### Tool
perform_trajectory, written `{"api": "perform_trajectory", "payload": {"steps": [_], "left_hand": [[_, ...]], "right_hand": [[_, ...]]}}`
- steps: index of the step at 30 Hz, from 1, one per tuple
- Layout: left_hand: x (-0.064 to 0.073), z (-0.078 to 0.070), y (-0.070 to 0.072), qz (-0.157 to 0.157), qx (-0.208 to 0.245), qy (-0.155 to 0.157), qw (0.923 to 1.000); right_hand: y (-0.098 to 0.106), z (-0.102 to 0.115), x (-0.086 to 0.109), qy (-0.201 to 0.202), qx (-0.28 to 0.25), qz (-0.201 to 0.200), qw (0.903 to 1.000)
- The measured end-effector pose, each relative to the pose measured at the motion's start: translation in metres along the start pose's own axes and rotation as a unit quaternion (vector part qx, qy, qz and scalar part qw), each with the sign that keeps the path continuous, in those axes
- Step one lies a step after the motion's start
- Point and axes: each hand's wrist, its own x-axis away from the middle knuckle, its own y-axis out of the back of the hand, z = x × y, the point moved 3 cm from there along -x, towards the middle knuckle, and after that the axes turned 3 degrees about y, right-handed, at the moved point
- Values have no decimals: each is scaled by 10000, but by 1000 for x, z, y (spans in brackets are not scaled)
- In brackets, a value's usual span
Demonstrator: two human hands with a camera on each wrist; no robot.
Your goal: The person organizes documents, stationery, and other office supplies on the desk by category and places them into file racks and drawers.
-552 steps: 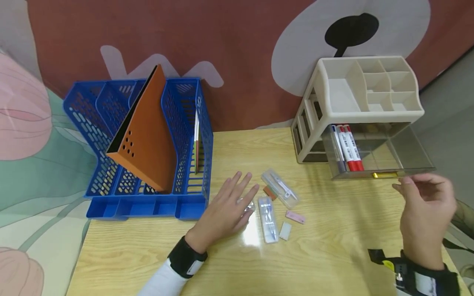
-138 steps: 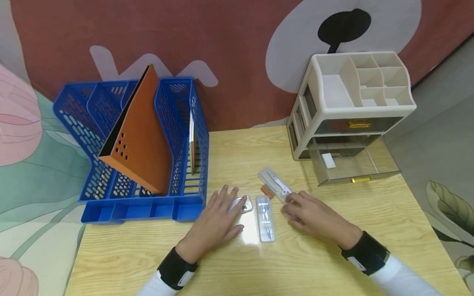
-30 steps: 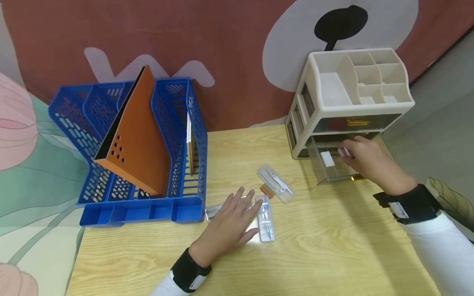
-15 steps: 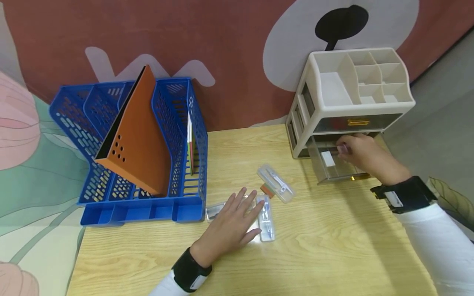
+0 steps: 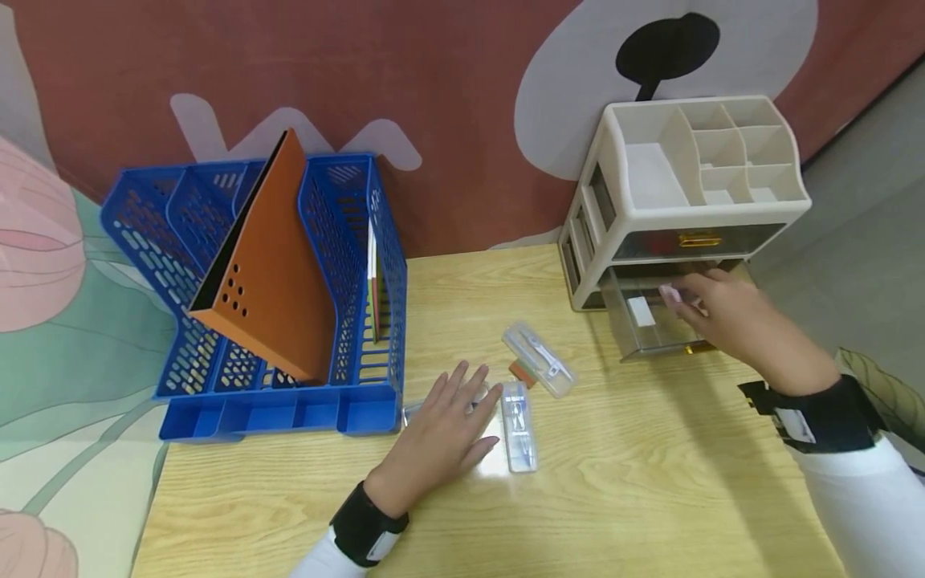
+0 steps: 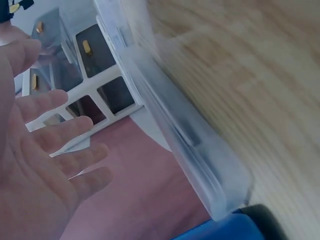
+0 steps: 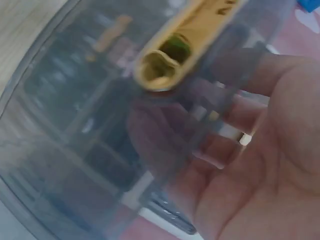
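Note:
My left hand point(image 5: 440, 437), fingers straight and spread, lies over a clear plastic case point(image 5: 413, 412) and mostly covers it. In the left wrist view a clear case point(image 6: 200, 155) stands beside that palm. Over the pulled-out second drawer point(image 5: 629, 345), my right hand point(image 5: 730, 317) pinches a pink eraser point(image 5: 670, 294) between thumb and fingers. A white eraser point(image 5: 640, 311) lies in the same drawer. Two more clear cases, one upright point(image 5: 519, 427) and one slanted point(image 5: 539, 359), rest on the table beside a small orange-brown piece point(image 5: 522, 373).
A white drawer unit point(image 5: 625, 177) stands at the back right, its top drawer point(image 5: 650, 243) pushed in. At left is a blue file rack point(image 5: 282, 408) with an orange folder point(image 5: 278, 281) and thin books point(image 5: 373, 281). The drawer's gold handle point(image 7: 185, 45) shows close up.
Since the oldest frame, the top drawer with markers was pushed in and the second pulled out. The white eraser went into it. My right hand carried the pink eraser from table to drawer.

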Motion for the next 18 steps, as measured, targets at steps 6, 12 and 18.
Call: {"api": "perform_trajectory", "payload": {"steps": [6,12,18], "left_hand": [[1,11,-3,25,103,225,9997],[3,22,-3,13,162,407,9990],[10,29,0,-55,236,430,9988]], "right_hand": [[10,24,10,579,97,-570,9966],[12,55,16,1778,116,-1448,9733],[5,82,15,2571,-27,-1898,9476]]}}
